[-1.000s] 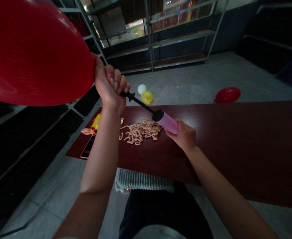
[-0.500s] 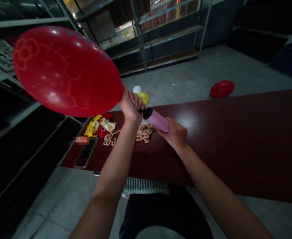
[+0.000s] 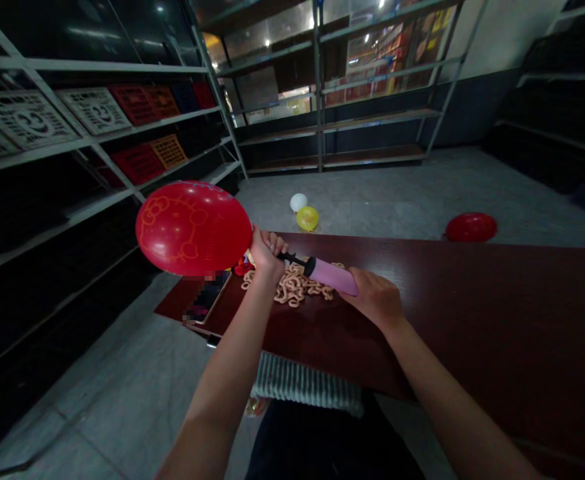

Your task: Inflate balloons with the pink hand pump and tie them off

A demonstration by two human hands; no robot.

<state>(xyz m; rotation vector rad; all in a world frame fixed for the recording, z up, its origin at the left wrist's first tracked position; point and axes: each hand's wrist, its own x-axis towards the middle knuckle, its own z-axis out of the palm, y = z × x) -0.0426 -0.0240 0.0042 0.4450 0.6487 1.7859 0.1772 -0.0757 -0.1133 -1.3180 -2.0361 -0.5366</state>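
A large inflated red balloon (image 3: 192,228) with a printed cartoon outline juts out to the left of my left hand (image 3: 268,250). The fingers of that hand are closed around its neck, at the tip of a hand balloon pump; the join itself is hidden. The pump (image 3: 333,276) has a pink barrel and a black end. My right hand (image 3: 376,297) is wrapped around the far end of the barrel. Below the pump, a heap of beige, curly uninflated long balloons (image 3: 295,285) lies on the table. Some red and yellow pieces (image 3: 243,267) show partly behind my left hand.
A phone (image 3: 210,298), partly blurred, lies at the left end of the dark red table (image 3: 472,313). White (image 3: 299,203), yellow (image 3: 307,218) and red (image 3: 471,227) balloons rest on the floor beyond. Shelves with plastic crates (image 3: 95,110) stand left.
The red balloon is lower and appears smaller in view. More of the pump's black part shows between my hands. The view has tilted up and levelled, so more shelving shows.
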